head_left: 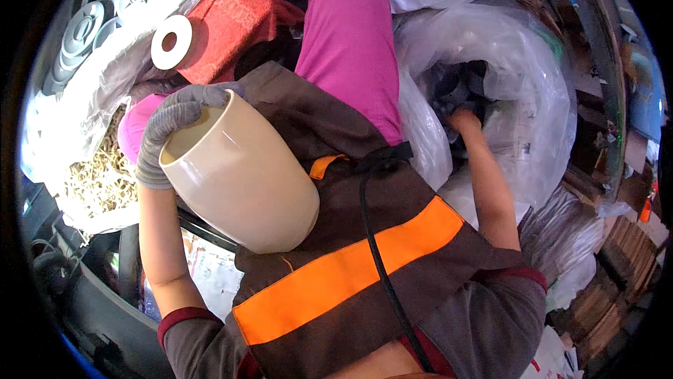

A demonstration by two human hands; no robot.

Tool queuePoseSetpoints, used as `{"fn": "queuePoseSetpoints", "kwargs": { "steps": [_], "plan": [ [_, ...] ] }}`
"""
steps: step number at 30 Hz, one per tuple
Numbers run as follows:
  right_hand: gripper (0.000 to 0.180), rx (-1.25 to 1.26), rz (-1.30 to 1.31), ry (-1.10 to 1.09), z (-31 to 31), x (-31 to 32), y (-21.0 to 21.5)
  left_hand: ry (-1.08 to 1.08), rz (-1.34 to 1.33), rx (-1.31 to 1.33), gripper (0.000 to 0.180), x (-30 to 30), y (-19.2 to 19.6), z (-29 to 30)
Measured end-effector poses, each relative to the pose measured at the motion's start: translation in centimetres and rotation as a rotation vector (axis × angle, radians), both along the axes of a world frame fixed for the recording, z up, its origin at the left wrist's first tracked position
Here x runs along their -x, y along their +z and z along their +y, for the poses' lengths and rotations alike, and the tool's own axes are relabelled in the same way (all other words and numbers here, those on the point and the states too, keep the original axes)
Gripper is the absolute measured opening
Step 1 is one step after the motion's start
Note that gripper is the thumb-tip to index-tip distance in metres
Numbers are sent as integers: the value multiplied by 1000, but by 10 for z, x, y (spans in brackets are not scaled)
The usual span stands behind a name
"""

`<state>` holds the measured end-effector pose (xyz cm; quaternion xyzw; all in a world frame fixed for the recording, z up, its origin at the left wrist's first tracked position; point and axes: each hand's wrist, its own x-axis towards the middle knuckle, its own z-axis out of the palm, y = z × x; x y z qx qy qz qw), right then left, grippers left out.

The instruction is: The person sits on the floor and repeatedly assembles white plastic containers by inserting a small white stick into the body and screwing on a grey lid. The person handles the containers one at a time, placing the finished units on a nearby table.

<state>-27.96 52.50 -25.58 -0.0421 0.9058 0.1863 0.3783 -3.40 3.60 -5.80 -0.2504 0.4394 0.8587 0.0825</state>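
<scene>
Discs of grey plastic at the upper left, heaped beside a clear plastic sheet; below, pale shredded packing, and lower down a black bin. Near the sheet, a white ring against a red cloth. Just below, the left hand in a grey glove, curled over the rim of a cream pot — grasping that pot by its mouth end. Body of the pot down and to the right from the grip, tilted, mouth toward the upper left and base toward the lower right, long axis slanting in across the lap. Base over the edge of a brown apron; touching or only in front of it, cannot tell. By the look of it, the relation to mind: left hand at the rim, much the nearer one, with the base end free of any hand and pointing back toward the body. Further across, pink trousers over a bent knee, and lower down the apron's orange band. To the right, a bag of cloudy plastic, with dark things inside. At its mouth, the right hand, well apart from the pot; fingers lost in shadow — cannot tell whether clenched, slack or grasping something. Past that, crumpled plastic and, at the far right, a brown stack, apparently cardboard.
</scene>
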Motion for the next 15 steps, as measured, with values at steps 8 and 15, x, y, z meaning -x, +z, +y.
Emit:
{"fn": "queuePoseSetpoints", "kwargs": {
  "steps": [8, 15],
  "plan": [
    [36, -125, -53, 126, -17, -2, 19, -111, 169, 131, 26, 16, -5, -4],
    [38, 830, 698, 598, -135, -22, 252, -34, 160, -14, 27, 28, 1, -2]
  ]
}}
